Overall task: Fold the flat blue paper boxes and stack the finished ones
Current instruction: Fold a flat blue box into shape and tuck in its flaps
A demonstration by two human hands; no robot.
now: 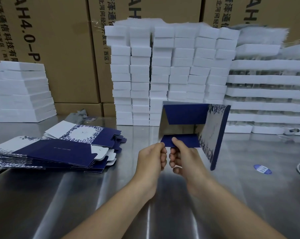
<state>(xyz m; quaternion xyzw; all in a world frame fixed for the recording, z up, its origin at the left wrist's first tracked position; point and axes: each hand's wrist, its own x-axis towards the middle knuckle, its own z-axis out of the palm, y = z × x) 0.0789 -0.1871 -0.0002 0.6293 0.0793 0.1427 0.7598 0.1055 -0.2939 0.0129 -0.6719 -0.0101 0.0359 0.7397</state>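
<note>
Left hand (152, 157): thumb and curled fingers pinch the near left corner of the box's lower navy flap.
Right hand (184, 159): thumb lies on top of the same flap, and the fingers are curled under it, pinching just beside the left hand.
Blue paper box (213, 135): opened into a tube and held in the air over the middle of the steel table (111, 195). Its open end faces the person. The leaf-patterned side stands on the right and a navy flap hangs at the top.
Flat blue boxes (59, 149): a loose, fanned pile lying near the table's left edge, well apart from the hands.
White stacks (163, 75): tall columns of white blocks along the table's far edge, behind the held box. A lower stack (19, 92) sits at the far left corner.
White trays (266, 94): layered at the far right.
Blue oval sticker (262, 169): flat on the table, to the right of the box.
Brown cartons (59, 40): walled up behind everything, with printed lettering.
</note>
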